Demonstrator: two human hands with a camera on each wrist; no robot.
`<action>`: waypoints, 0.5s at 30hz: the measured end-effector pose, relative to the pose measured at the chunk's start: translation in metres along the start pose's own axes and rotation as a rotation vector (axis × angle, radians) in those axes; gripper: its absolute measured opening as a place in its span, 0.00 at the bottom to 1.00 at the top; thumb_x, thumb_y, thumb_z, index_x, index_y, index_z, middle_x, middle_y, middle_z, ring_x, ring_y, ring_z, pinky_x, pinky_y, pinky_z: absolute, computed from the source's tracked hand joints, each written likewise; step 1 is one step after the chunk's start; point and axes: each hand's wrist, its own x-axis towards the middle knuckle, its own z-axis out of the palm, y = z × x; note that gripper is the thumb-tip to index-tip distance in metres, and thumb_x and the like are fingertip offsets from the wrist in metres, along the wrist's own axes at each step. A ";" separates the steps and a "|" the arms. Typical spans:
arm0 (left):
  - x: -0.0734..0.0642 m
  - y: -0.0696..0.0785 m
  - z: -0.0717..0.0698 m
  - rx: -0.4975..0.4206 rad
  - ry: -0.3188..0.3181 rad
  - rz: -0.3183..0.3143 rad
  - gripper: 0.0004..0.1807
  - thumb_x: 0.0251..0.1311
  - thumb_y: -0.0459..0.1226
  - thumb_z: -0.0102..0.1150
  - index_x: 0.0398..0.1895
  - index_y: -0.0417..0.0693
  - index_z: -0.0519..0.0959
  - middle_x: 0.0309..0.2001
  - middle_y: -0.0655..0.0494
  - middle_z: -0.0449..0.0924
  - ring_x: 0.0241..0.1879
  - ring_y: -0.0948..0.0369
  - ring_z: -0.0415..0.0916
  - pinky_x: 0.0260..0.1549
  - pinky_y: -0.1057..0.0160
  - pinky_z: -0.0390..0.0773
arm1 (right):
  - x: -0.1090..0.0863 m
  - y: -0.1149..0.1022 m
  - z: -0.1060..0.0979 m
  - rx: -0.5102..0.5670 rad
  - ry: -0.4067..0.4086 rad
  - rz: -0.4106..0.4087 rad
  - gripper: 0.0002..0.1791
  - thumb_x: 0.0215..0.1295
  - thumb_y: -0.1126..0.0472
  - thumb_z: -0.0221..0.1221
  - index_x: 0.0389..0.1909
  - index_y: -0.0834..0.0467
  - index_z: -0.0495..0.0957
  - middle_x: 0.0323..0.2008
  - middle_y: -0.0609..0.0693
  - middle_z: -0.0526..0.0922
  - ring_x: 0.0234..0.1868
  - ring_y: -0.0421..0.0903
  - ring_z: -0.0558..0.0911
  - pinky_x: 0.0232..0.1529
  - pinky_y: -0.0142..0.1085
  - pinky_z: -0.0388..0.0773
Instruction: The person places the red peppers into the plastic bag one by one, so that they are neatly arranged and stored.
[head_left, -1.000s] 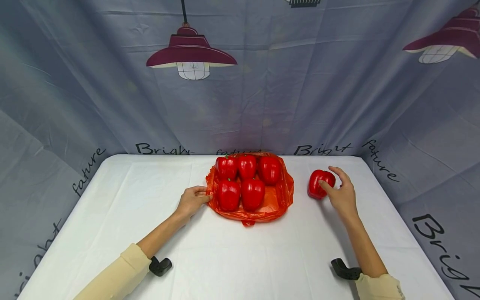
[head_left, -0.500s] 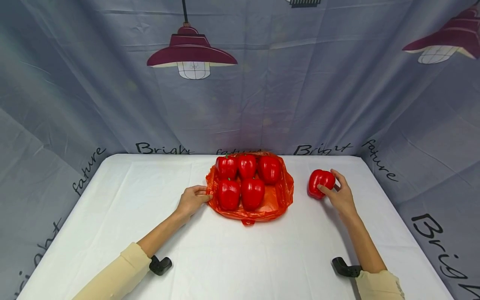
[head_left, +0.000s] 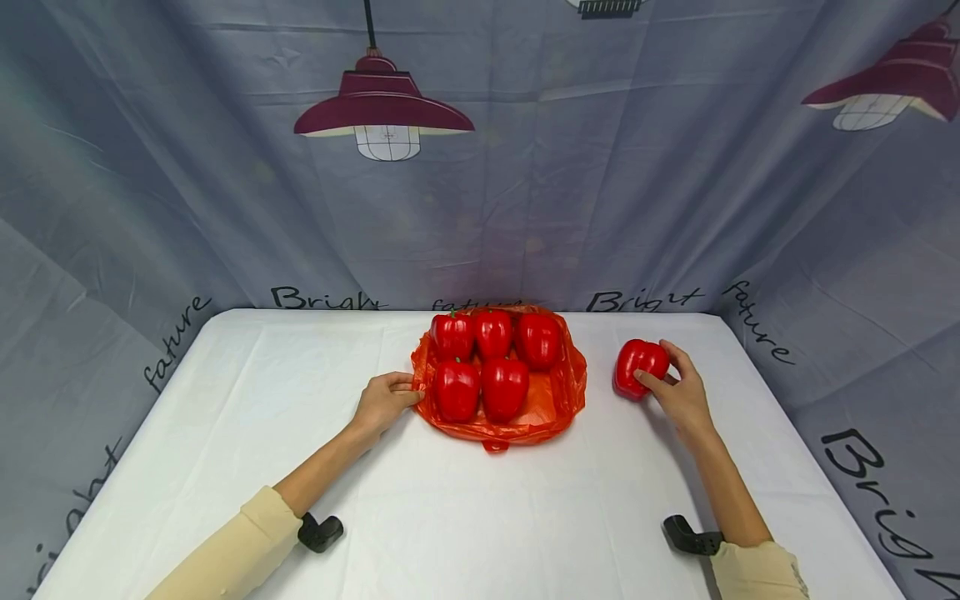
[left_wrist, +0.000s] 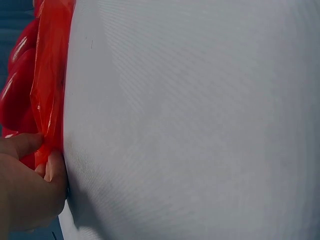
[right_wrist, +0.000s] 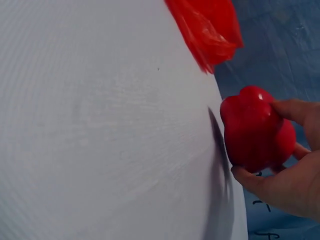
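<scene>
A red plastic bag [head_left: 543, 408], its mouth spread wide, sits at the back middle of the table with several red bell peppers [head_left: 506, 388] inside. My left hand [head_left: 384, 405] pinches the bag's left edge between thumb and fingers; in the left wrist view the thumb presses the red film [left_wrist: 50, 100] from one side. To the right of the bag, my right hand [head_left: 682, 393] grips a single red bell pepper [head_left: 639, 368] with thumb and fingertips. The right wrist view shows that pepper [right_wrist: 257, 130] held from its side, a shadow on the cloth beside it.
A white cloth covers the table [head_left: 300, 367]. Grey-blue curtains [head_left: 525, 167] printed with lamps and lettering hang behind and at both sides. Black camera mounts [head_left: 321, 533] stick out from both wrists over the table. Inside the bag, the front right part shows bare red film.
The right hand's fingers have closed in around the lone pepper, the forefinger coming down onto its far side. The left hand and the bag have stayed in place.
</scene>
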 end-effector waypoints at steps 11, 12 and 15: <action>0.001 -0.001 0.000 0.016 0.001 -0.009 0.18 0.60 0.30 0.66 0.53 0.32 0.79 0.40 0.47 0.82 0.37 0.59 0.78 0.39 0.67 0.81 | -0.016 -0.030 0.006 0.090 -0.095 -0.117 0.42 0.69 0.58 0.62 0.79 0.53 0.51 0.75 0.61 0.54 0.68 0.66 0.62 0.43 0.20 0.75; 0.002 -0.001 0.000 0.017 0.001 -0.009 0.18 0.60 0.30 0.66 0.53 0.32 0.79 0.40 0.47 0.82 0.37 0.59 0.78 0.40 0.67 0.81 | -0.018 -0.033 0.007 0.097 -0.111 -0.134 0.42 0.69 0.58 0.62 0.79 0.54 0.52 0.75 0.61 0.55 0.68 0.66 0.63 0.44 0.21 0.75; 0.002 -0.001 0.000 0.017 0.000 -0.011 0.18 0.60 0.30 0.66 0.53 0.33 0.79 0.40 0.47 0.82 0.37 0.59 0.78 0.39 0.67 0.81 | -0.023 -0.039 0.013 0.105 -0.154 -0.182 0.42 0.68 0.60 0.63 0.78 0.54 0.54 0.74 0.61 0.57 0.67 0.66 0.64 0.44 0.22 0.76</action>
